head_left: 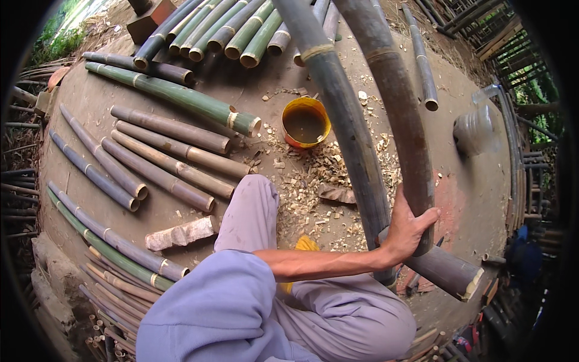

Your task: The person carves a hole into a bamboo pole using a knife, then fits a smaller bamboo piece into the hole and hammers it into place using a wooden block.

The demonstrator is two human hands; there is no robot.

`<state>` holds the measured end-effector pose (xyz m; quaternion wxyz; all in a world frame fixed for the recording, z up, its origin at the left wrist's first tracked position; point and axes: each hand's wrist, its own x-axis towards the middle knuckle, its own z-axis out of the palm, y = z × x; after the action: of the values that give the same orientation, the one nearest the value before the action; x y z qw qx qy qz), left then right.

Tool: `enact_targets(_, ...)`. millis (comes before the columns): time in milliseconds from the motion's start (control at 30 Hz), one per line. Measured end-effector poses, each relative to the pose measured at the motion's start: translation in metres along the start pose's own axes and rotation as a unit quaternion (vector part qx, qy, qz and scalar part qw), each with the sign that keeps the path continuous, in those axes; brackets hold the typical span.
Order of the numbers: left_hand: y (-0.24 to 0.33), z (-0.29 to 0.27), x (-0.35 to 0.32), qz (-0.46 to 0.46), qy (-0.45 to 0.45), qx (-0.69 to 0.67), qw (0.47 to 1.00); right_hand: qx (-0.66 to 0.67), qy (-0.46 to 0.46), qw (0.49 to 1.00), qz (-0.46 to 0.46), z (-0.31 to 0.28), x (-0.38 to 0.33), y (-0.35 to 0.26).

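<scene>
My left arm reaches across my lap to the right. My left hand (403, 232) is closed round a thick, dark bamboo pole (405, 114) near its lower end, the thumb lying across it. The pole rises toward the top of the view, where its far end is cut off. Just left of it stands a second long dark bamboo pole (347, 114), greenish in part. Beneath the hand lies another bamboo piece (445, 270), its pale cut end facing right. My right hand does not show.
A yellow-rimmed bucket (306, 140) of murky liquid stands ahead among wood chips (319, 172). Cut bamboo lengths (175, 130) lie at left, with green ones (256, 42) stacked beyond. A split wood block (182, 233) rests by my knee. A clear plastic jug (476, 130) is at right.
</scene>
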<state>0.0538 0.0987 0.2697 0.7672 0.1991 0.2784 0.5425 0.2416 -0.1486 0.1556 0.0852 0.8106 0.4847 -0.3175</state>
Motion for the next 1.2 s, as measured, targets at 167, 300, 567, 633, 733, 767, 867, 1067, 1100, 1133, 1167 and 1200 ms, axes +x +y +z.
enact_targets(167,0.017,-0.024,-0.007,0.020,0.082,0.013,0.996,-0.027,-0.020,0.999,-0.008,-0.019,0.007,-0.002)
enact_targets(300,0.038,-0.049,-0.003,0.037,0.150,-0.033,0.987,-0.049,-0.035,0.998,-0.016,-0.037,0.018,-0.005)
enact_targets(567,0.071,-0.113,0.024,0.092,0.260,-0.096,0.957,-0.088,-0.047,0.994,-0.049,-0.070,0.052,-0.017)
enact_targets(633,0.081,-0.134,0.029,0.106,0.278,-0.111,0.948,-0.093,-0.049,0.992,-0.067,-0.075,0.069,-0.028)
enact_targets(733,0.091,-0.159,0.036,0.105,0.323,-0.131,0.932,-0.090,-0.028,0.992,-0.084,-0.076,0.087,-0.030)
enact_targets(767,0.092,-0.169,0.038,0.102,0.329,-0.134,0.929,-0.083,-0.015,0.992,-0.091,-0.076,0.094,-0.031)
enact_targets(867,0.098,-0.204,0.046,0.090,0.353,-0.150,0.919,-0.078,0.001,0.991,-0.113,-0.075,0.110,-0.043)
enact_targets(1067,0.141,-0.243,0.064,0.097,0.299,-0.150,0.938,-0.156,0.017,0.972,-0.176,-0.089,0.106,-0.098)
enact_targets(1100,0.150,-0.256,0.065,0.111,0.286,-0.155,0.939,-0.149,0.028,0.968,-0.199,-0.087,0.105,-0.110)
enact_targets(1133,0.161,-0.270,0.067,0.125,0.274,-0.161,0.940,-0.141,0.038,0.964,-0.222,-0.086,0.107,-0.126)
enact_targets(1167,0.169,-0.282,0.066,0.148,0.275,-0.156,0.937,-0.135,0.046,0.960,-0.243,-0.082,0.107,-0.140)
enact_targets(1200,0.185,-0.285,0.064,0.139,0.265,-0.157,0.941,-0.124,0.022,0.960,-0.249,-0.079,0.108,-0.155)
